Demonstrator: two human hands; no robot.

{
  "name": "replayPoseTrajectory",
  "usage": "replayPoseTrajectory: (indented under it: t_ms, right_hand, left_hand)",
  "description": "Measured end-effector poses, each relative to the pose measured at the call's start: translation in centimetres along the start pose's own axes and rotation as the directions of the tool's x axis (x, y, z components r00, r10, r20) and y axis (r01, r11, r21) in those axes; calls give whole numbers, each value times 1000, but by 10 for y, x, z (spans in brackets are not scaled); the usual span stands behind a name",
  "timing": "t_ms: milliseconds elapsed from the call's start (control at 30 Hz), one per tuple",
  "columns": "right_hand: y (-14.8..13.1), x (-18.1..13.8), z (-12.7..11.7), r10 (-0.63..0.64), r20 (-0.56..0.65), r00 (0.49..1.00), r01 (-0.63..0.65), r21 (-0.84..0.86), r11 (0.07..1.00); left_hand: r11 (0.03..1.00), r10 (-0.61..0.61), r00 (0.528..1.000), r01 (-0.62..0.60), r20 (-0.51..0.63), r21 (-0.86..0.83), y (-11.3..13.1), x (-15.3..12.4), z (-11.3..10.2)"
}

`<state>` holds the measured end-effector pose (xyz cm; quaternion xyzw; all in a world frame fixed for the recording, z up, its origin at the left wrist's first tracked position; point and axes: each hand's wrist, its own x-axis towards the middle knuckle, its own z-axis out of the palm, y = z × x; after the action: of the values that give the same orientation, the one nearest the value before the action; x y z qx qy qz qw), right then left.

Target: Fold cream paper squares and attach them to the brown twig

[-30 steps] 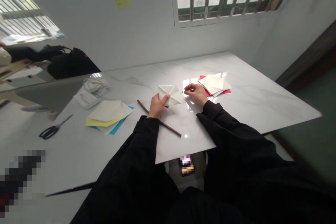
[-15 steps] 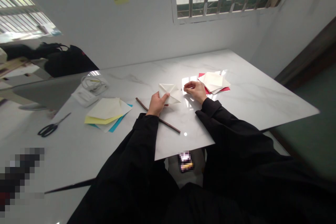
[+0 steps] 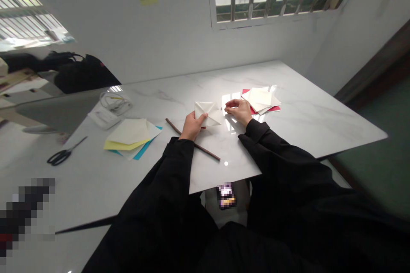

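My left hand grips a folded white sheet of paper, its thumb pressed on top near the creases. The folds run in towards the middle of the sheet, like the back of an envelope. Just right of the paper, my right hand is apart from it, thumb and fingers drawn together in a pinch low over the table. What lies between those fingertips, if anything, is too small to tell. A thin brown stick lies on the table, partly hidden by my left wrist and sleeve.
Beyond my right hand lies a pile of white and red papers. To the left are white, yellow and blue papers, black-handled scissors and a white coiled cable. The table's front edge runs near my body.
Both hands stay almost where they were, the left still holding the folded paper. The whole view shifts very slightly.
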<state>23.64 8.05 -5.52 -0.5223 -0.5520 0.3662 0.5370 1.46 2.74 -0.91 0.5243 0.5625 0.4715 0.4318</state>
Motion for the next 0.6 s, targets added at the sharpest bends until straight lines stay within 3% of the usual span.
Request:
replayPoseTrajectory:
  t_ms: [367,600]
  right_hand:
    - [-6,-4,-1,12,30,999,-11,-31,999]
    - [-7,-5,1,-45,45,998,47,-45,998]
  left_hand:
    - [1000,-22,1000,22,7,21,1,-1,0]
    - [1000,-16,1000,16,10,9,-1,0,0]
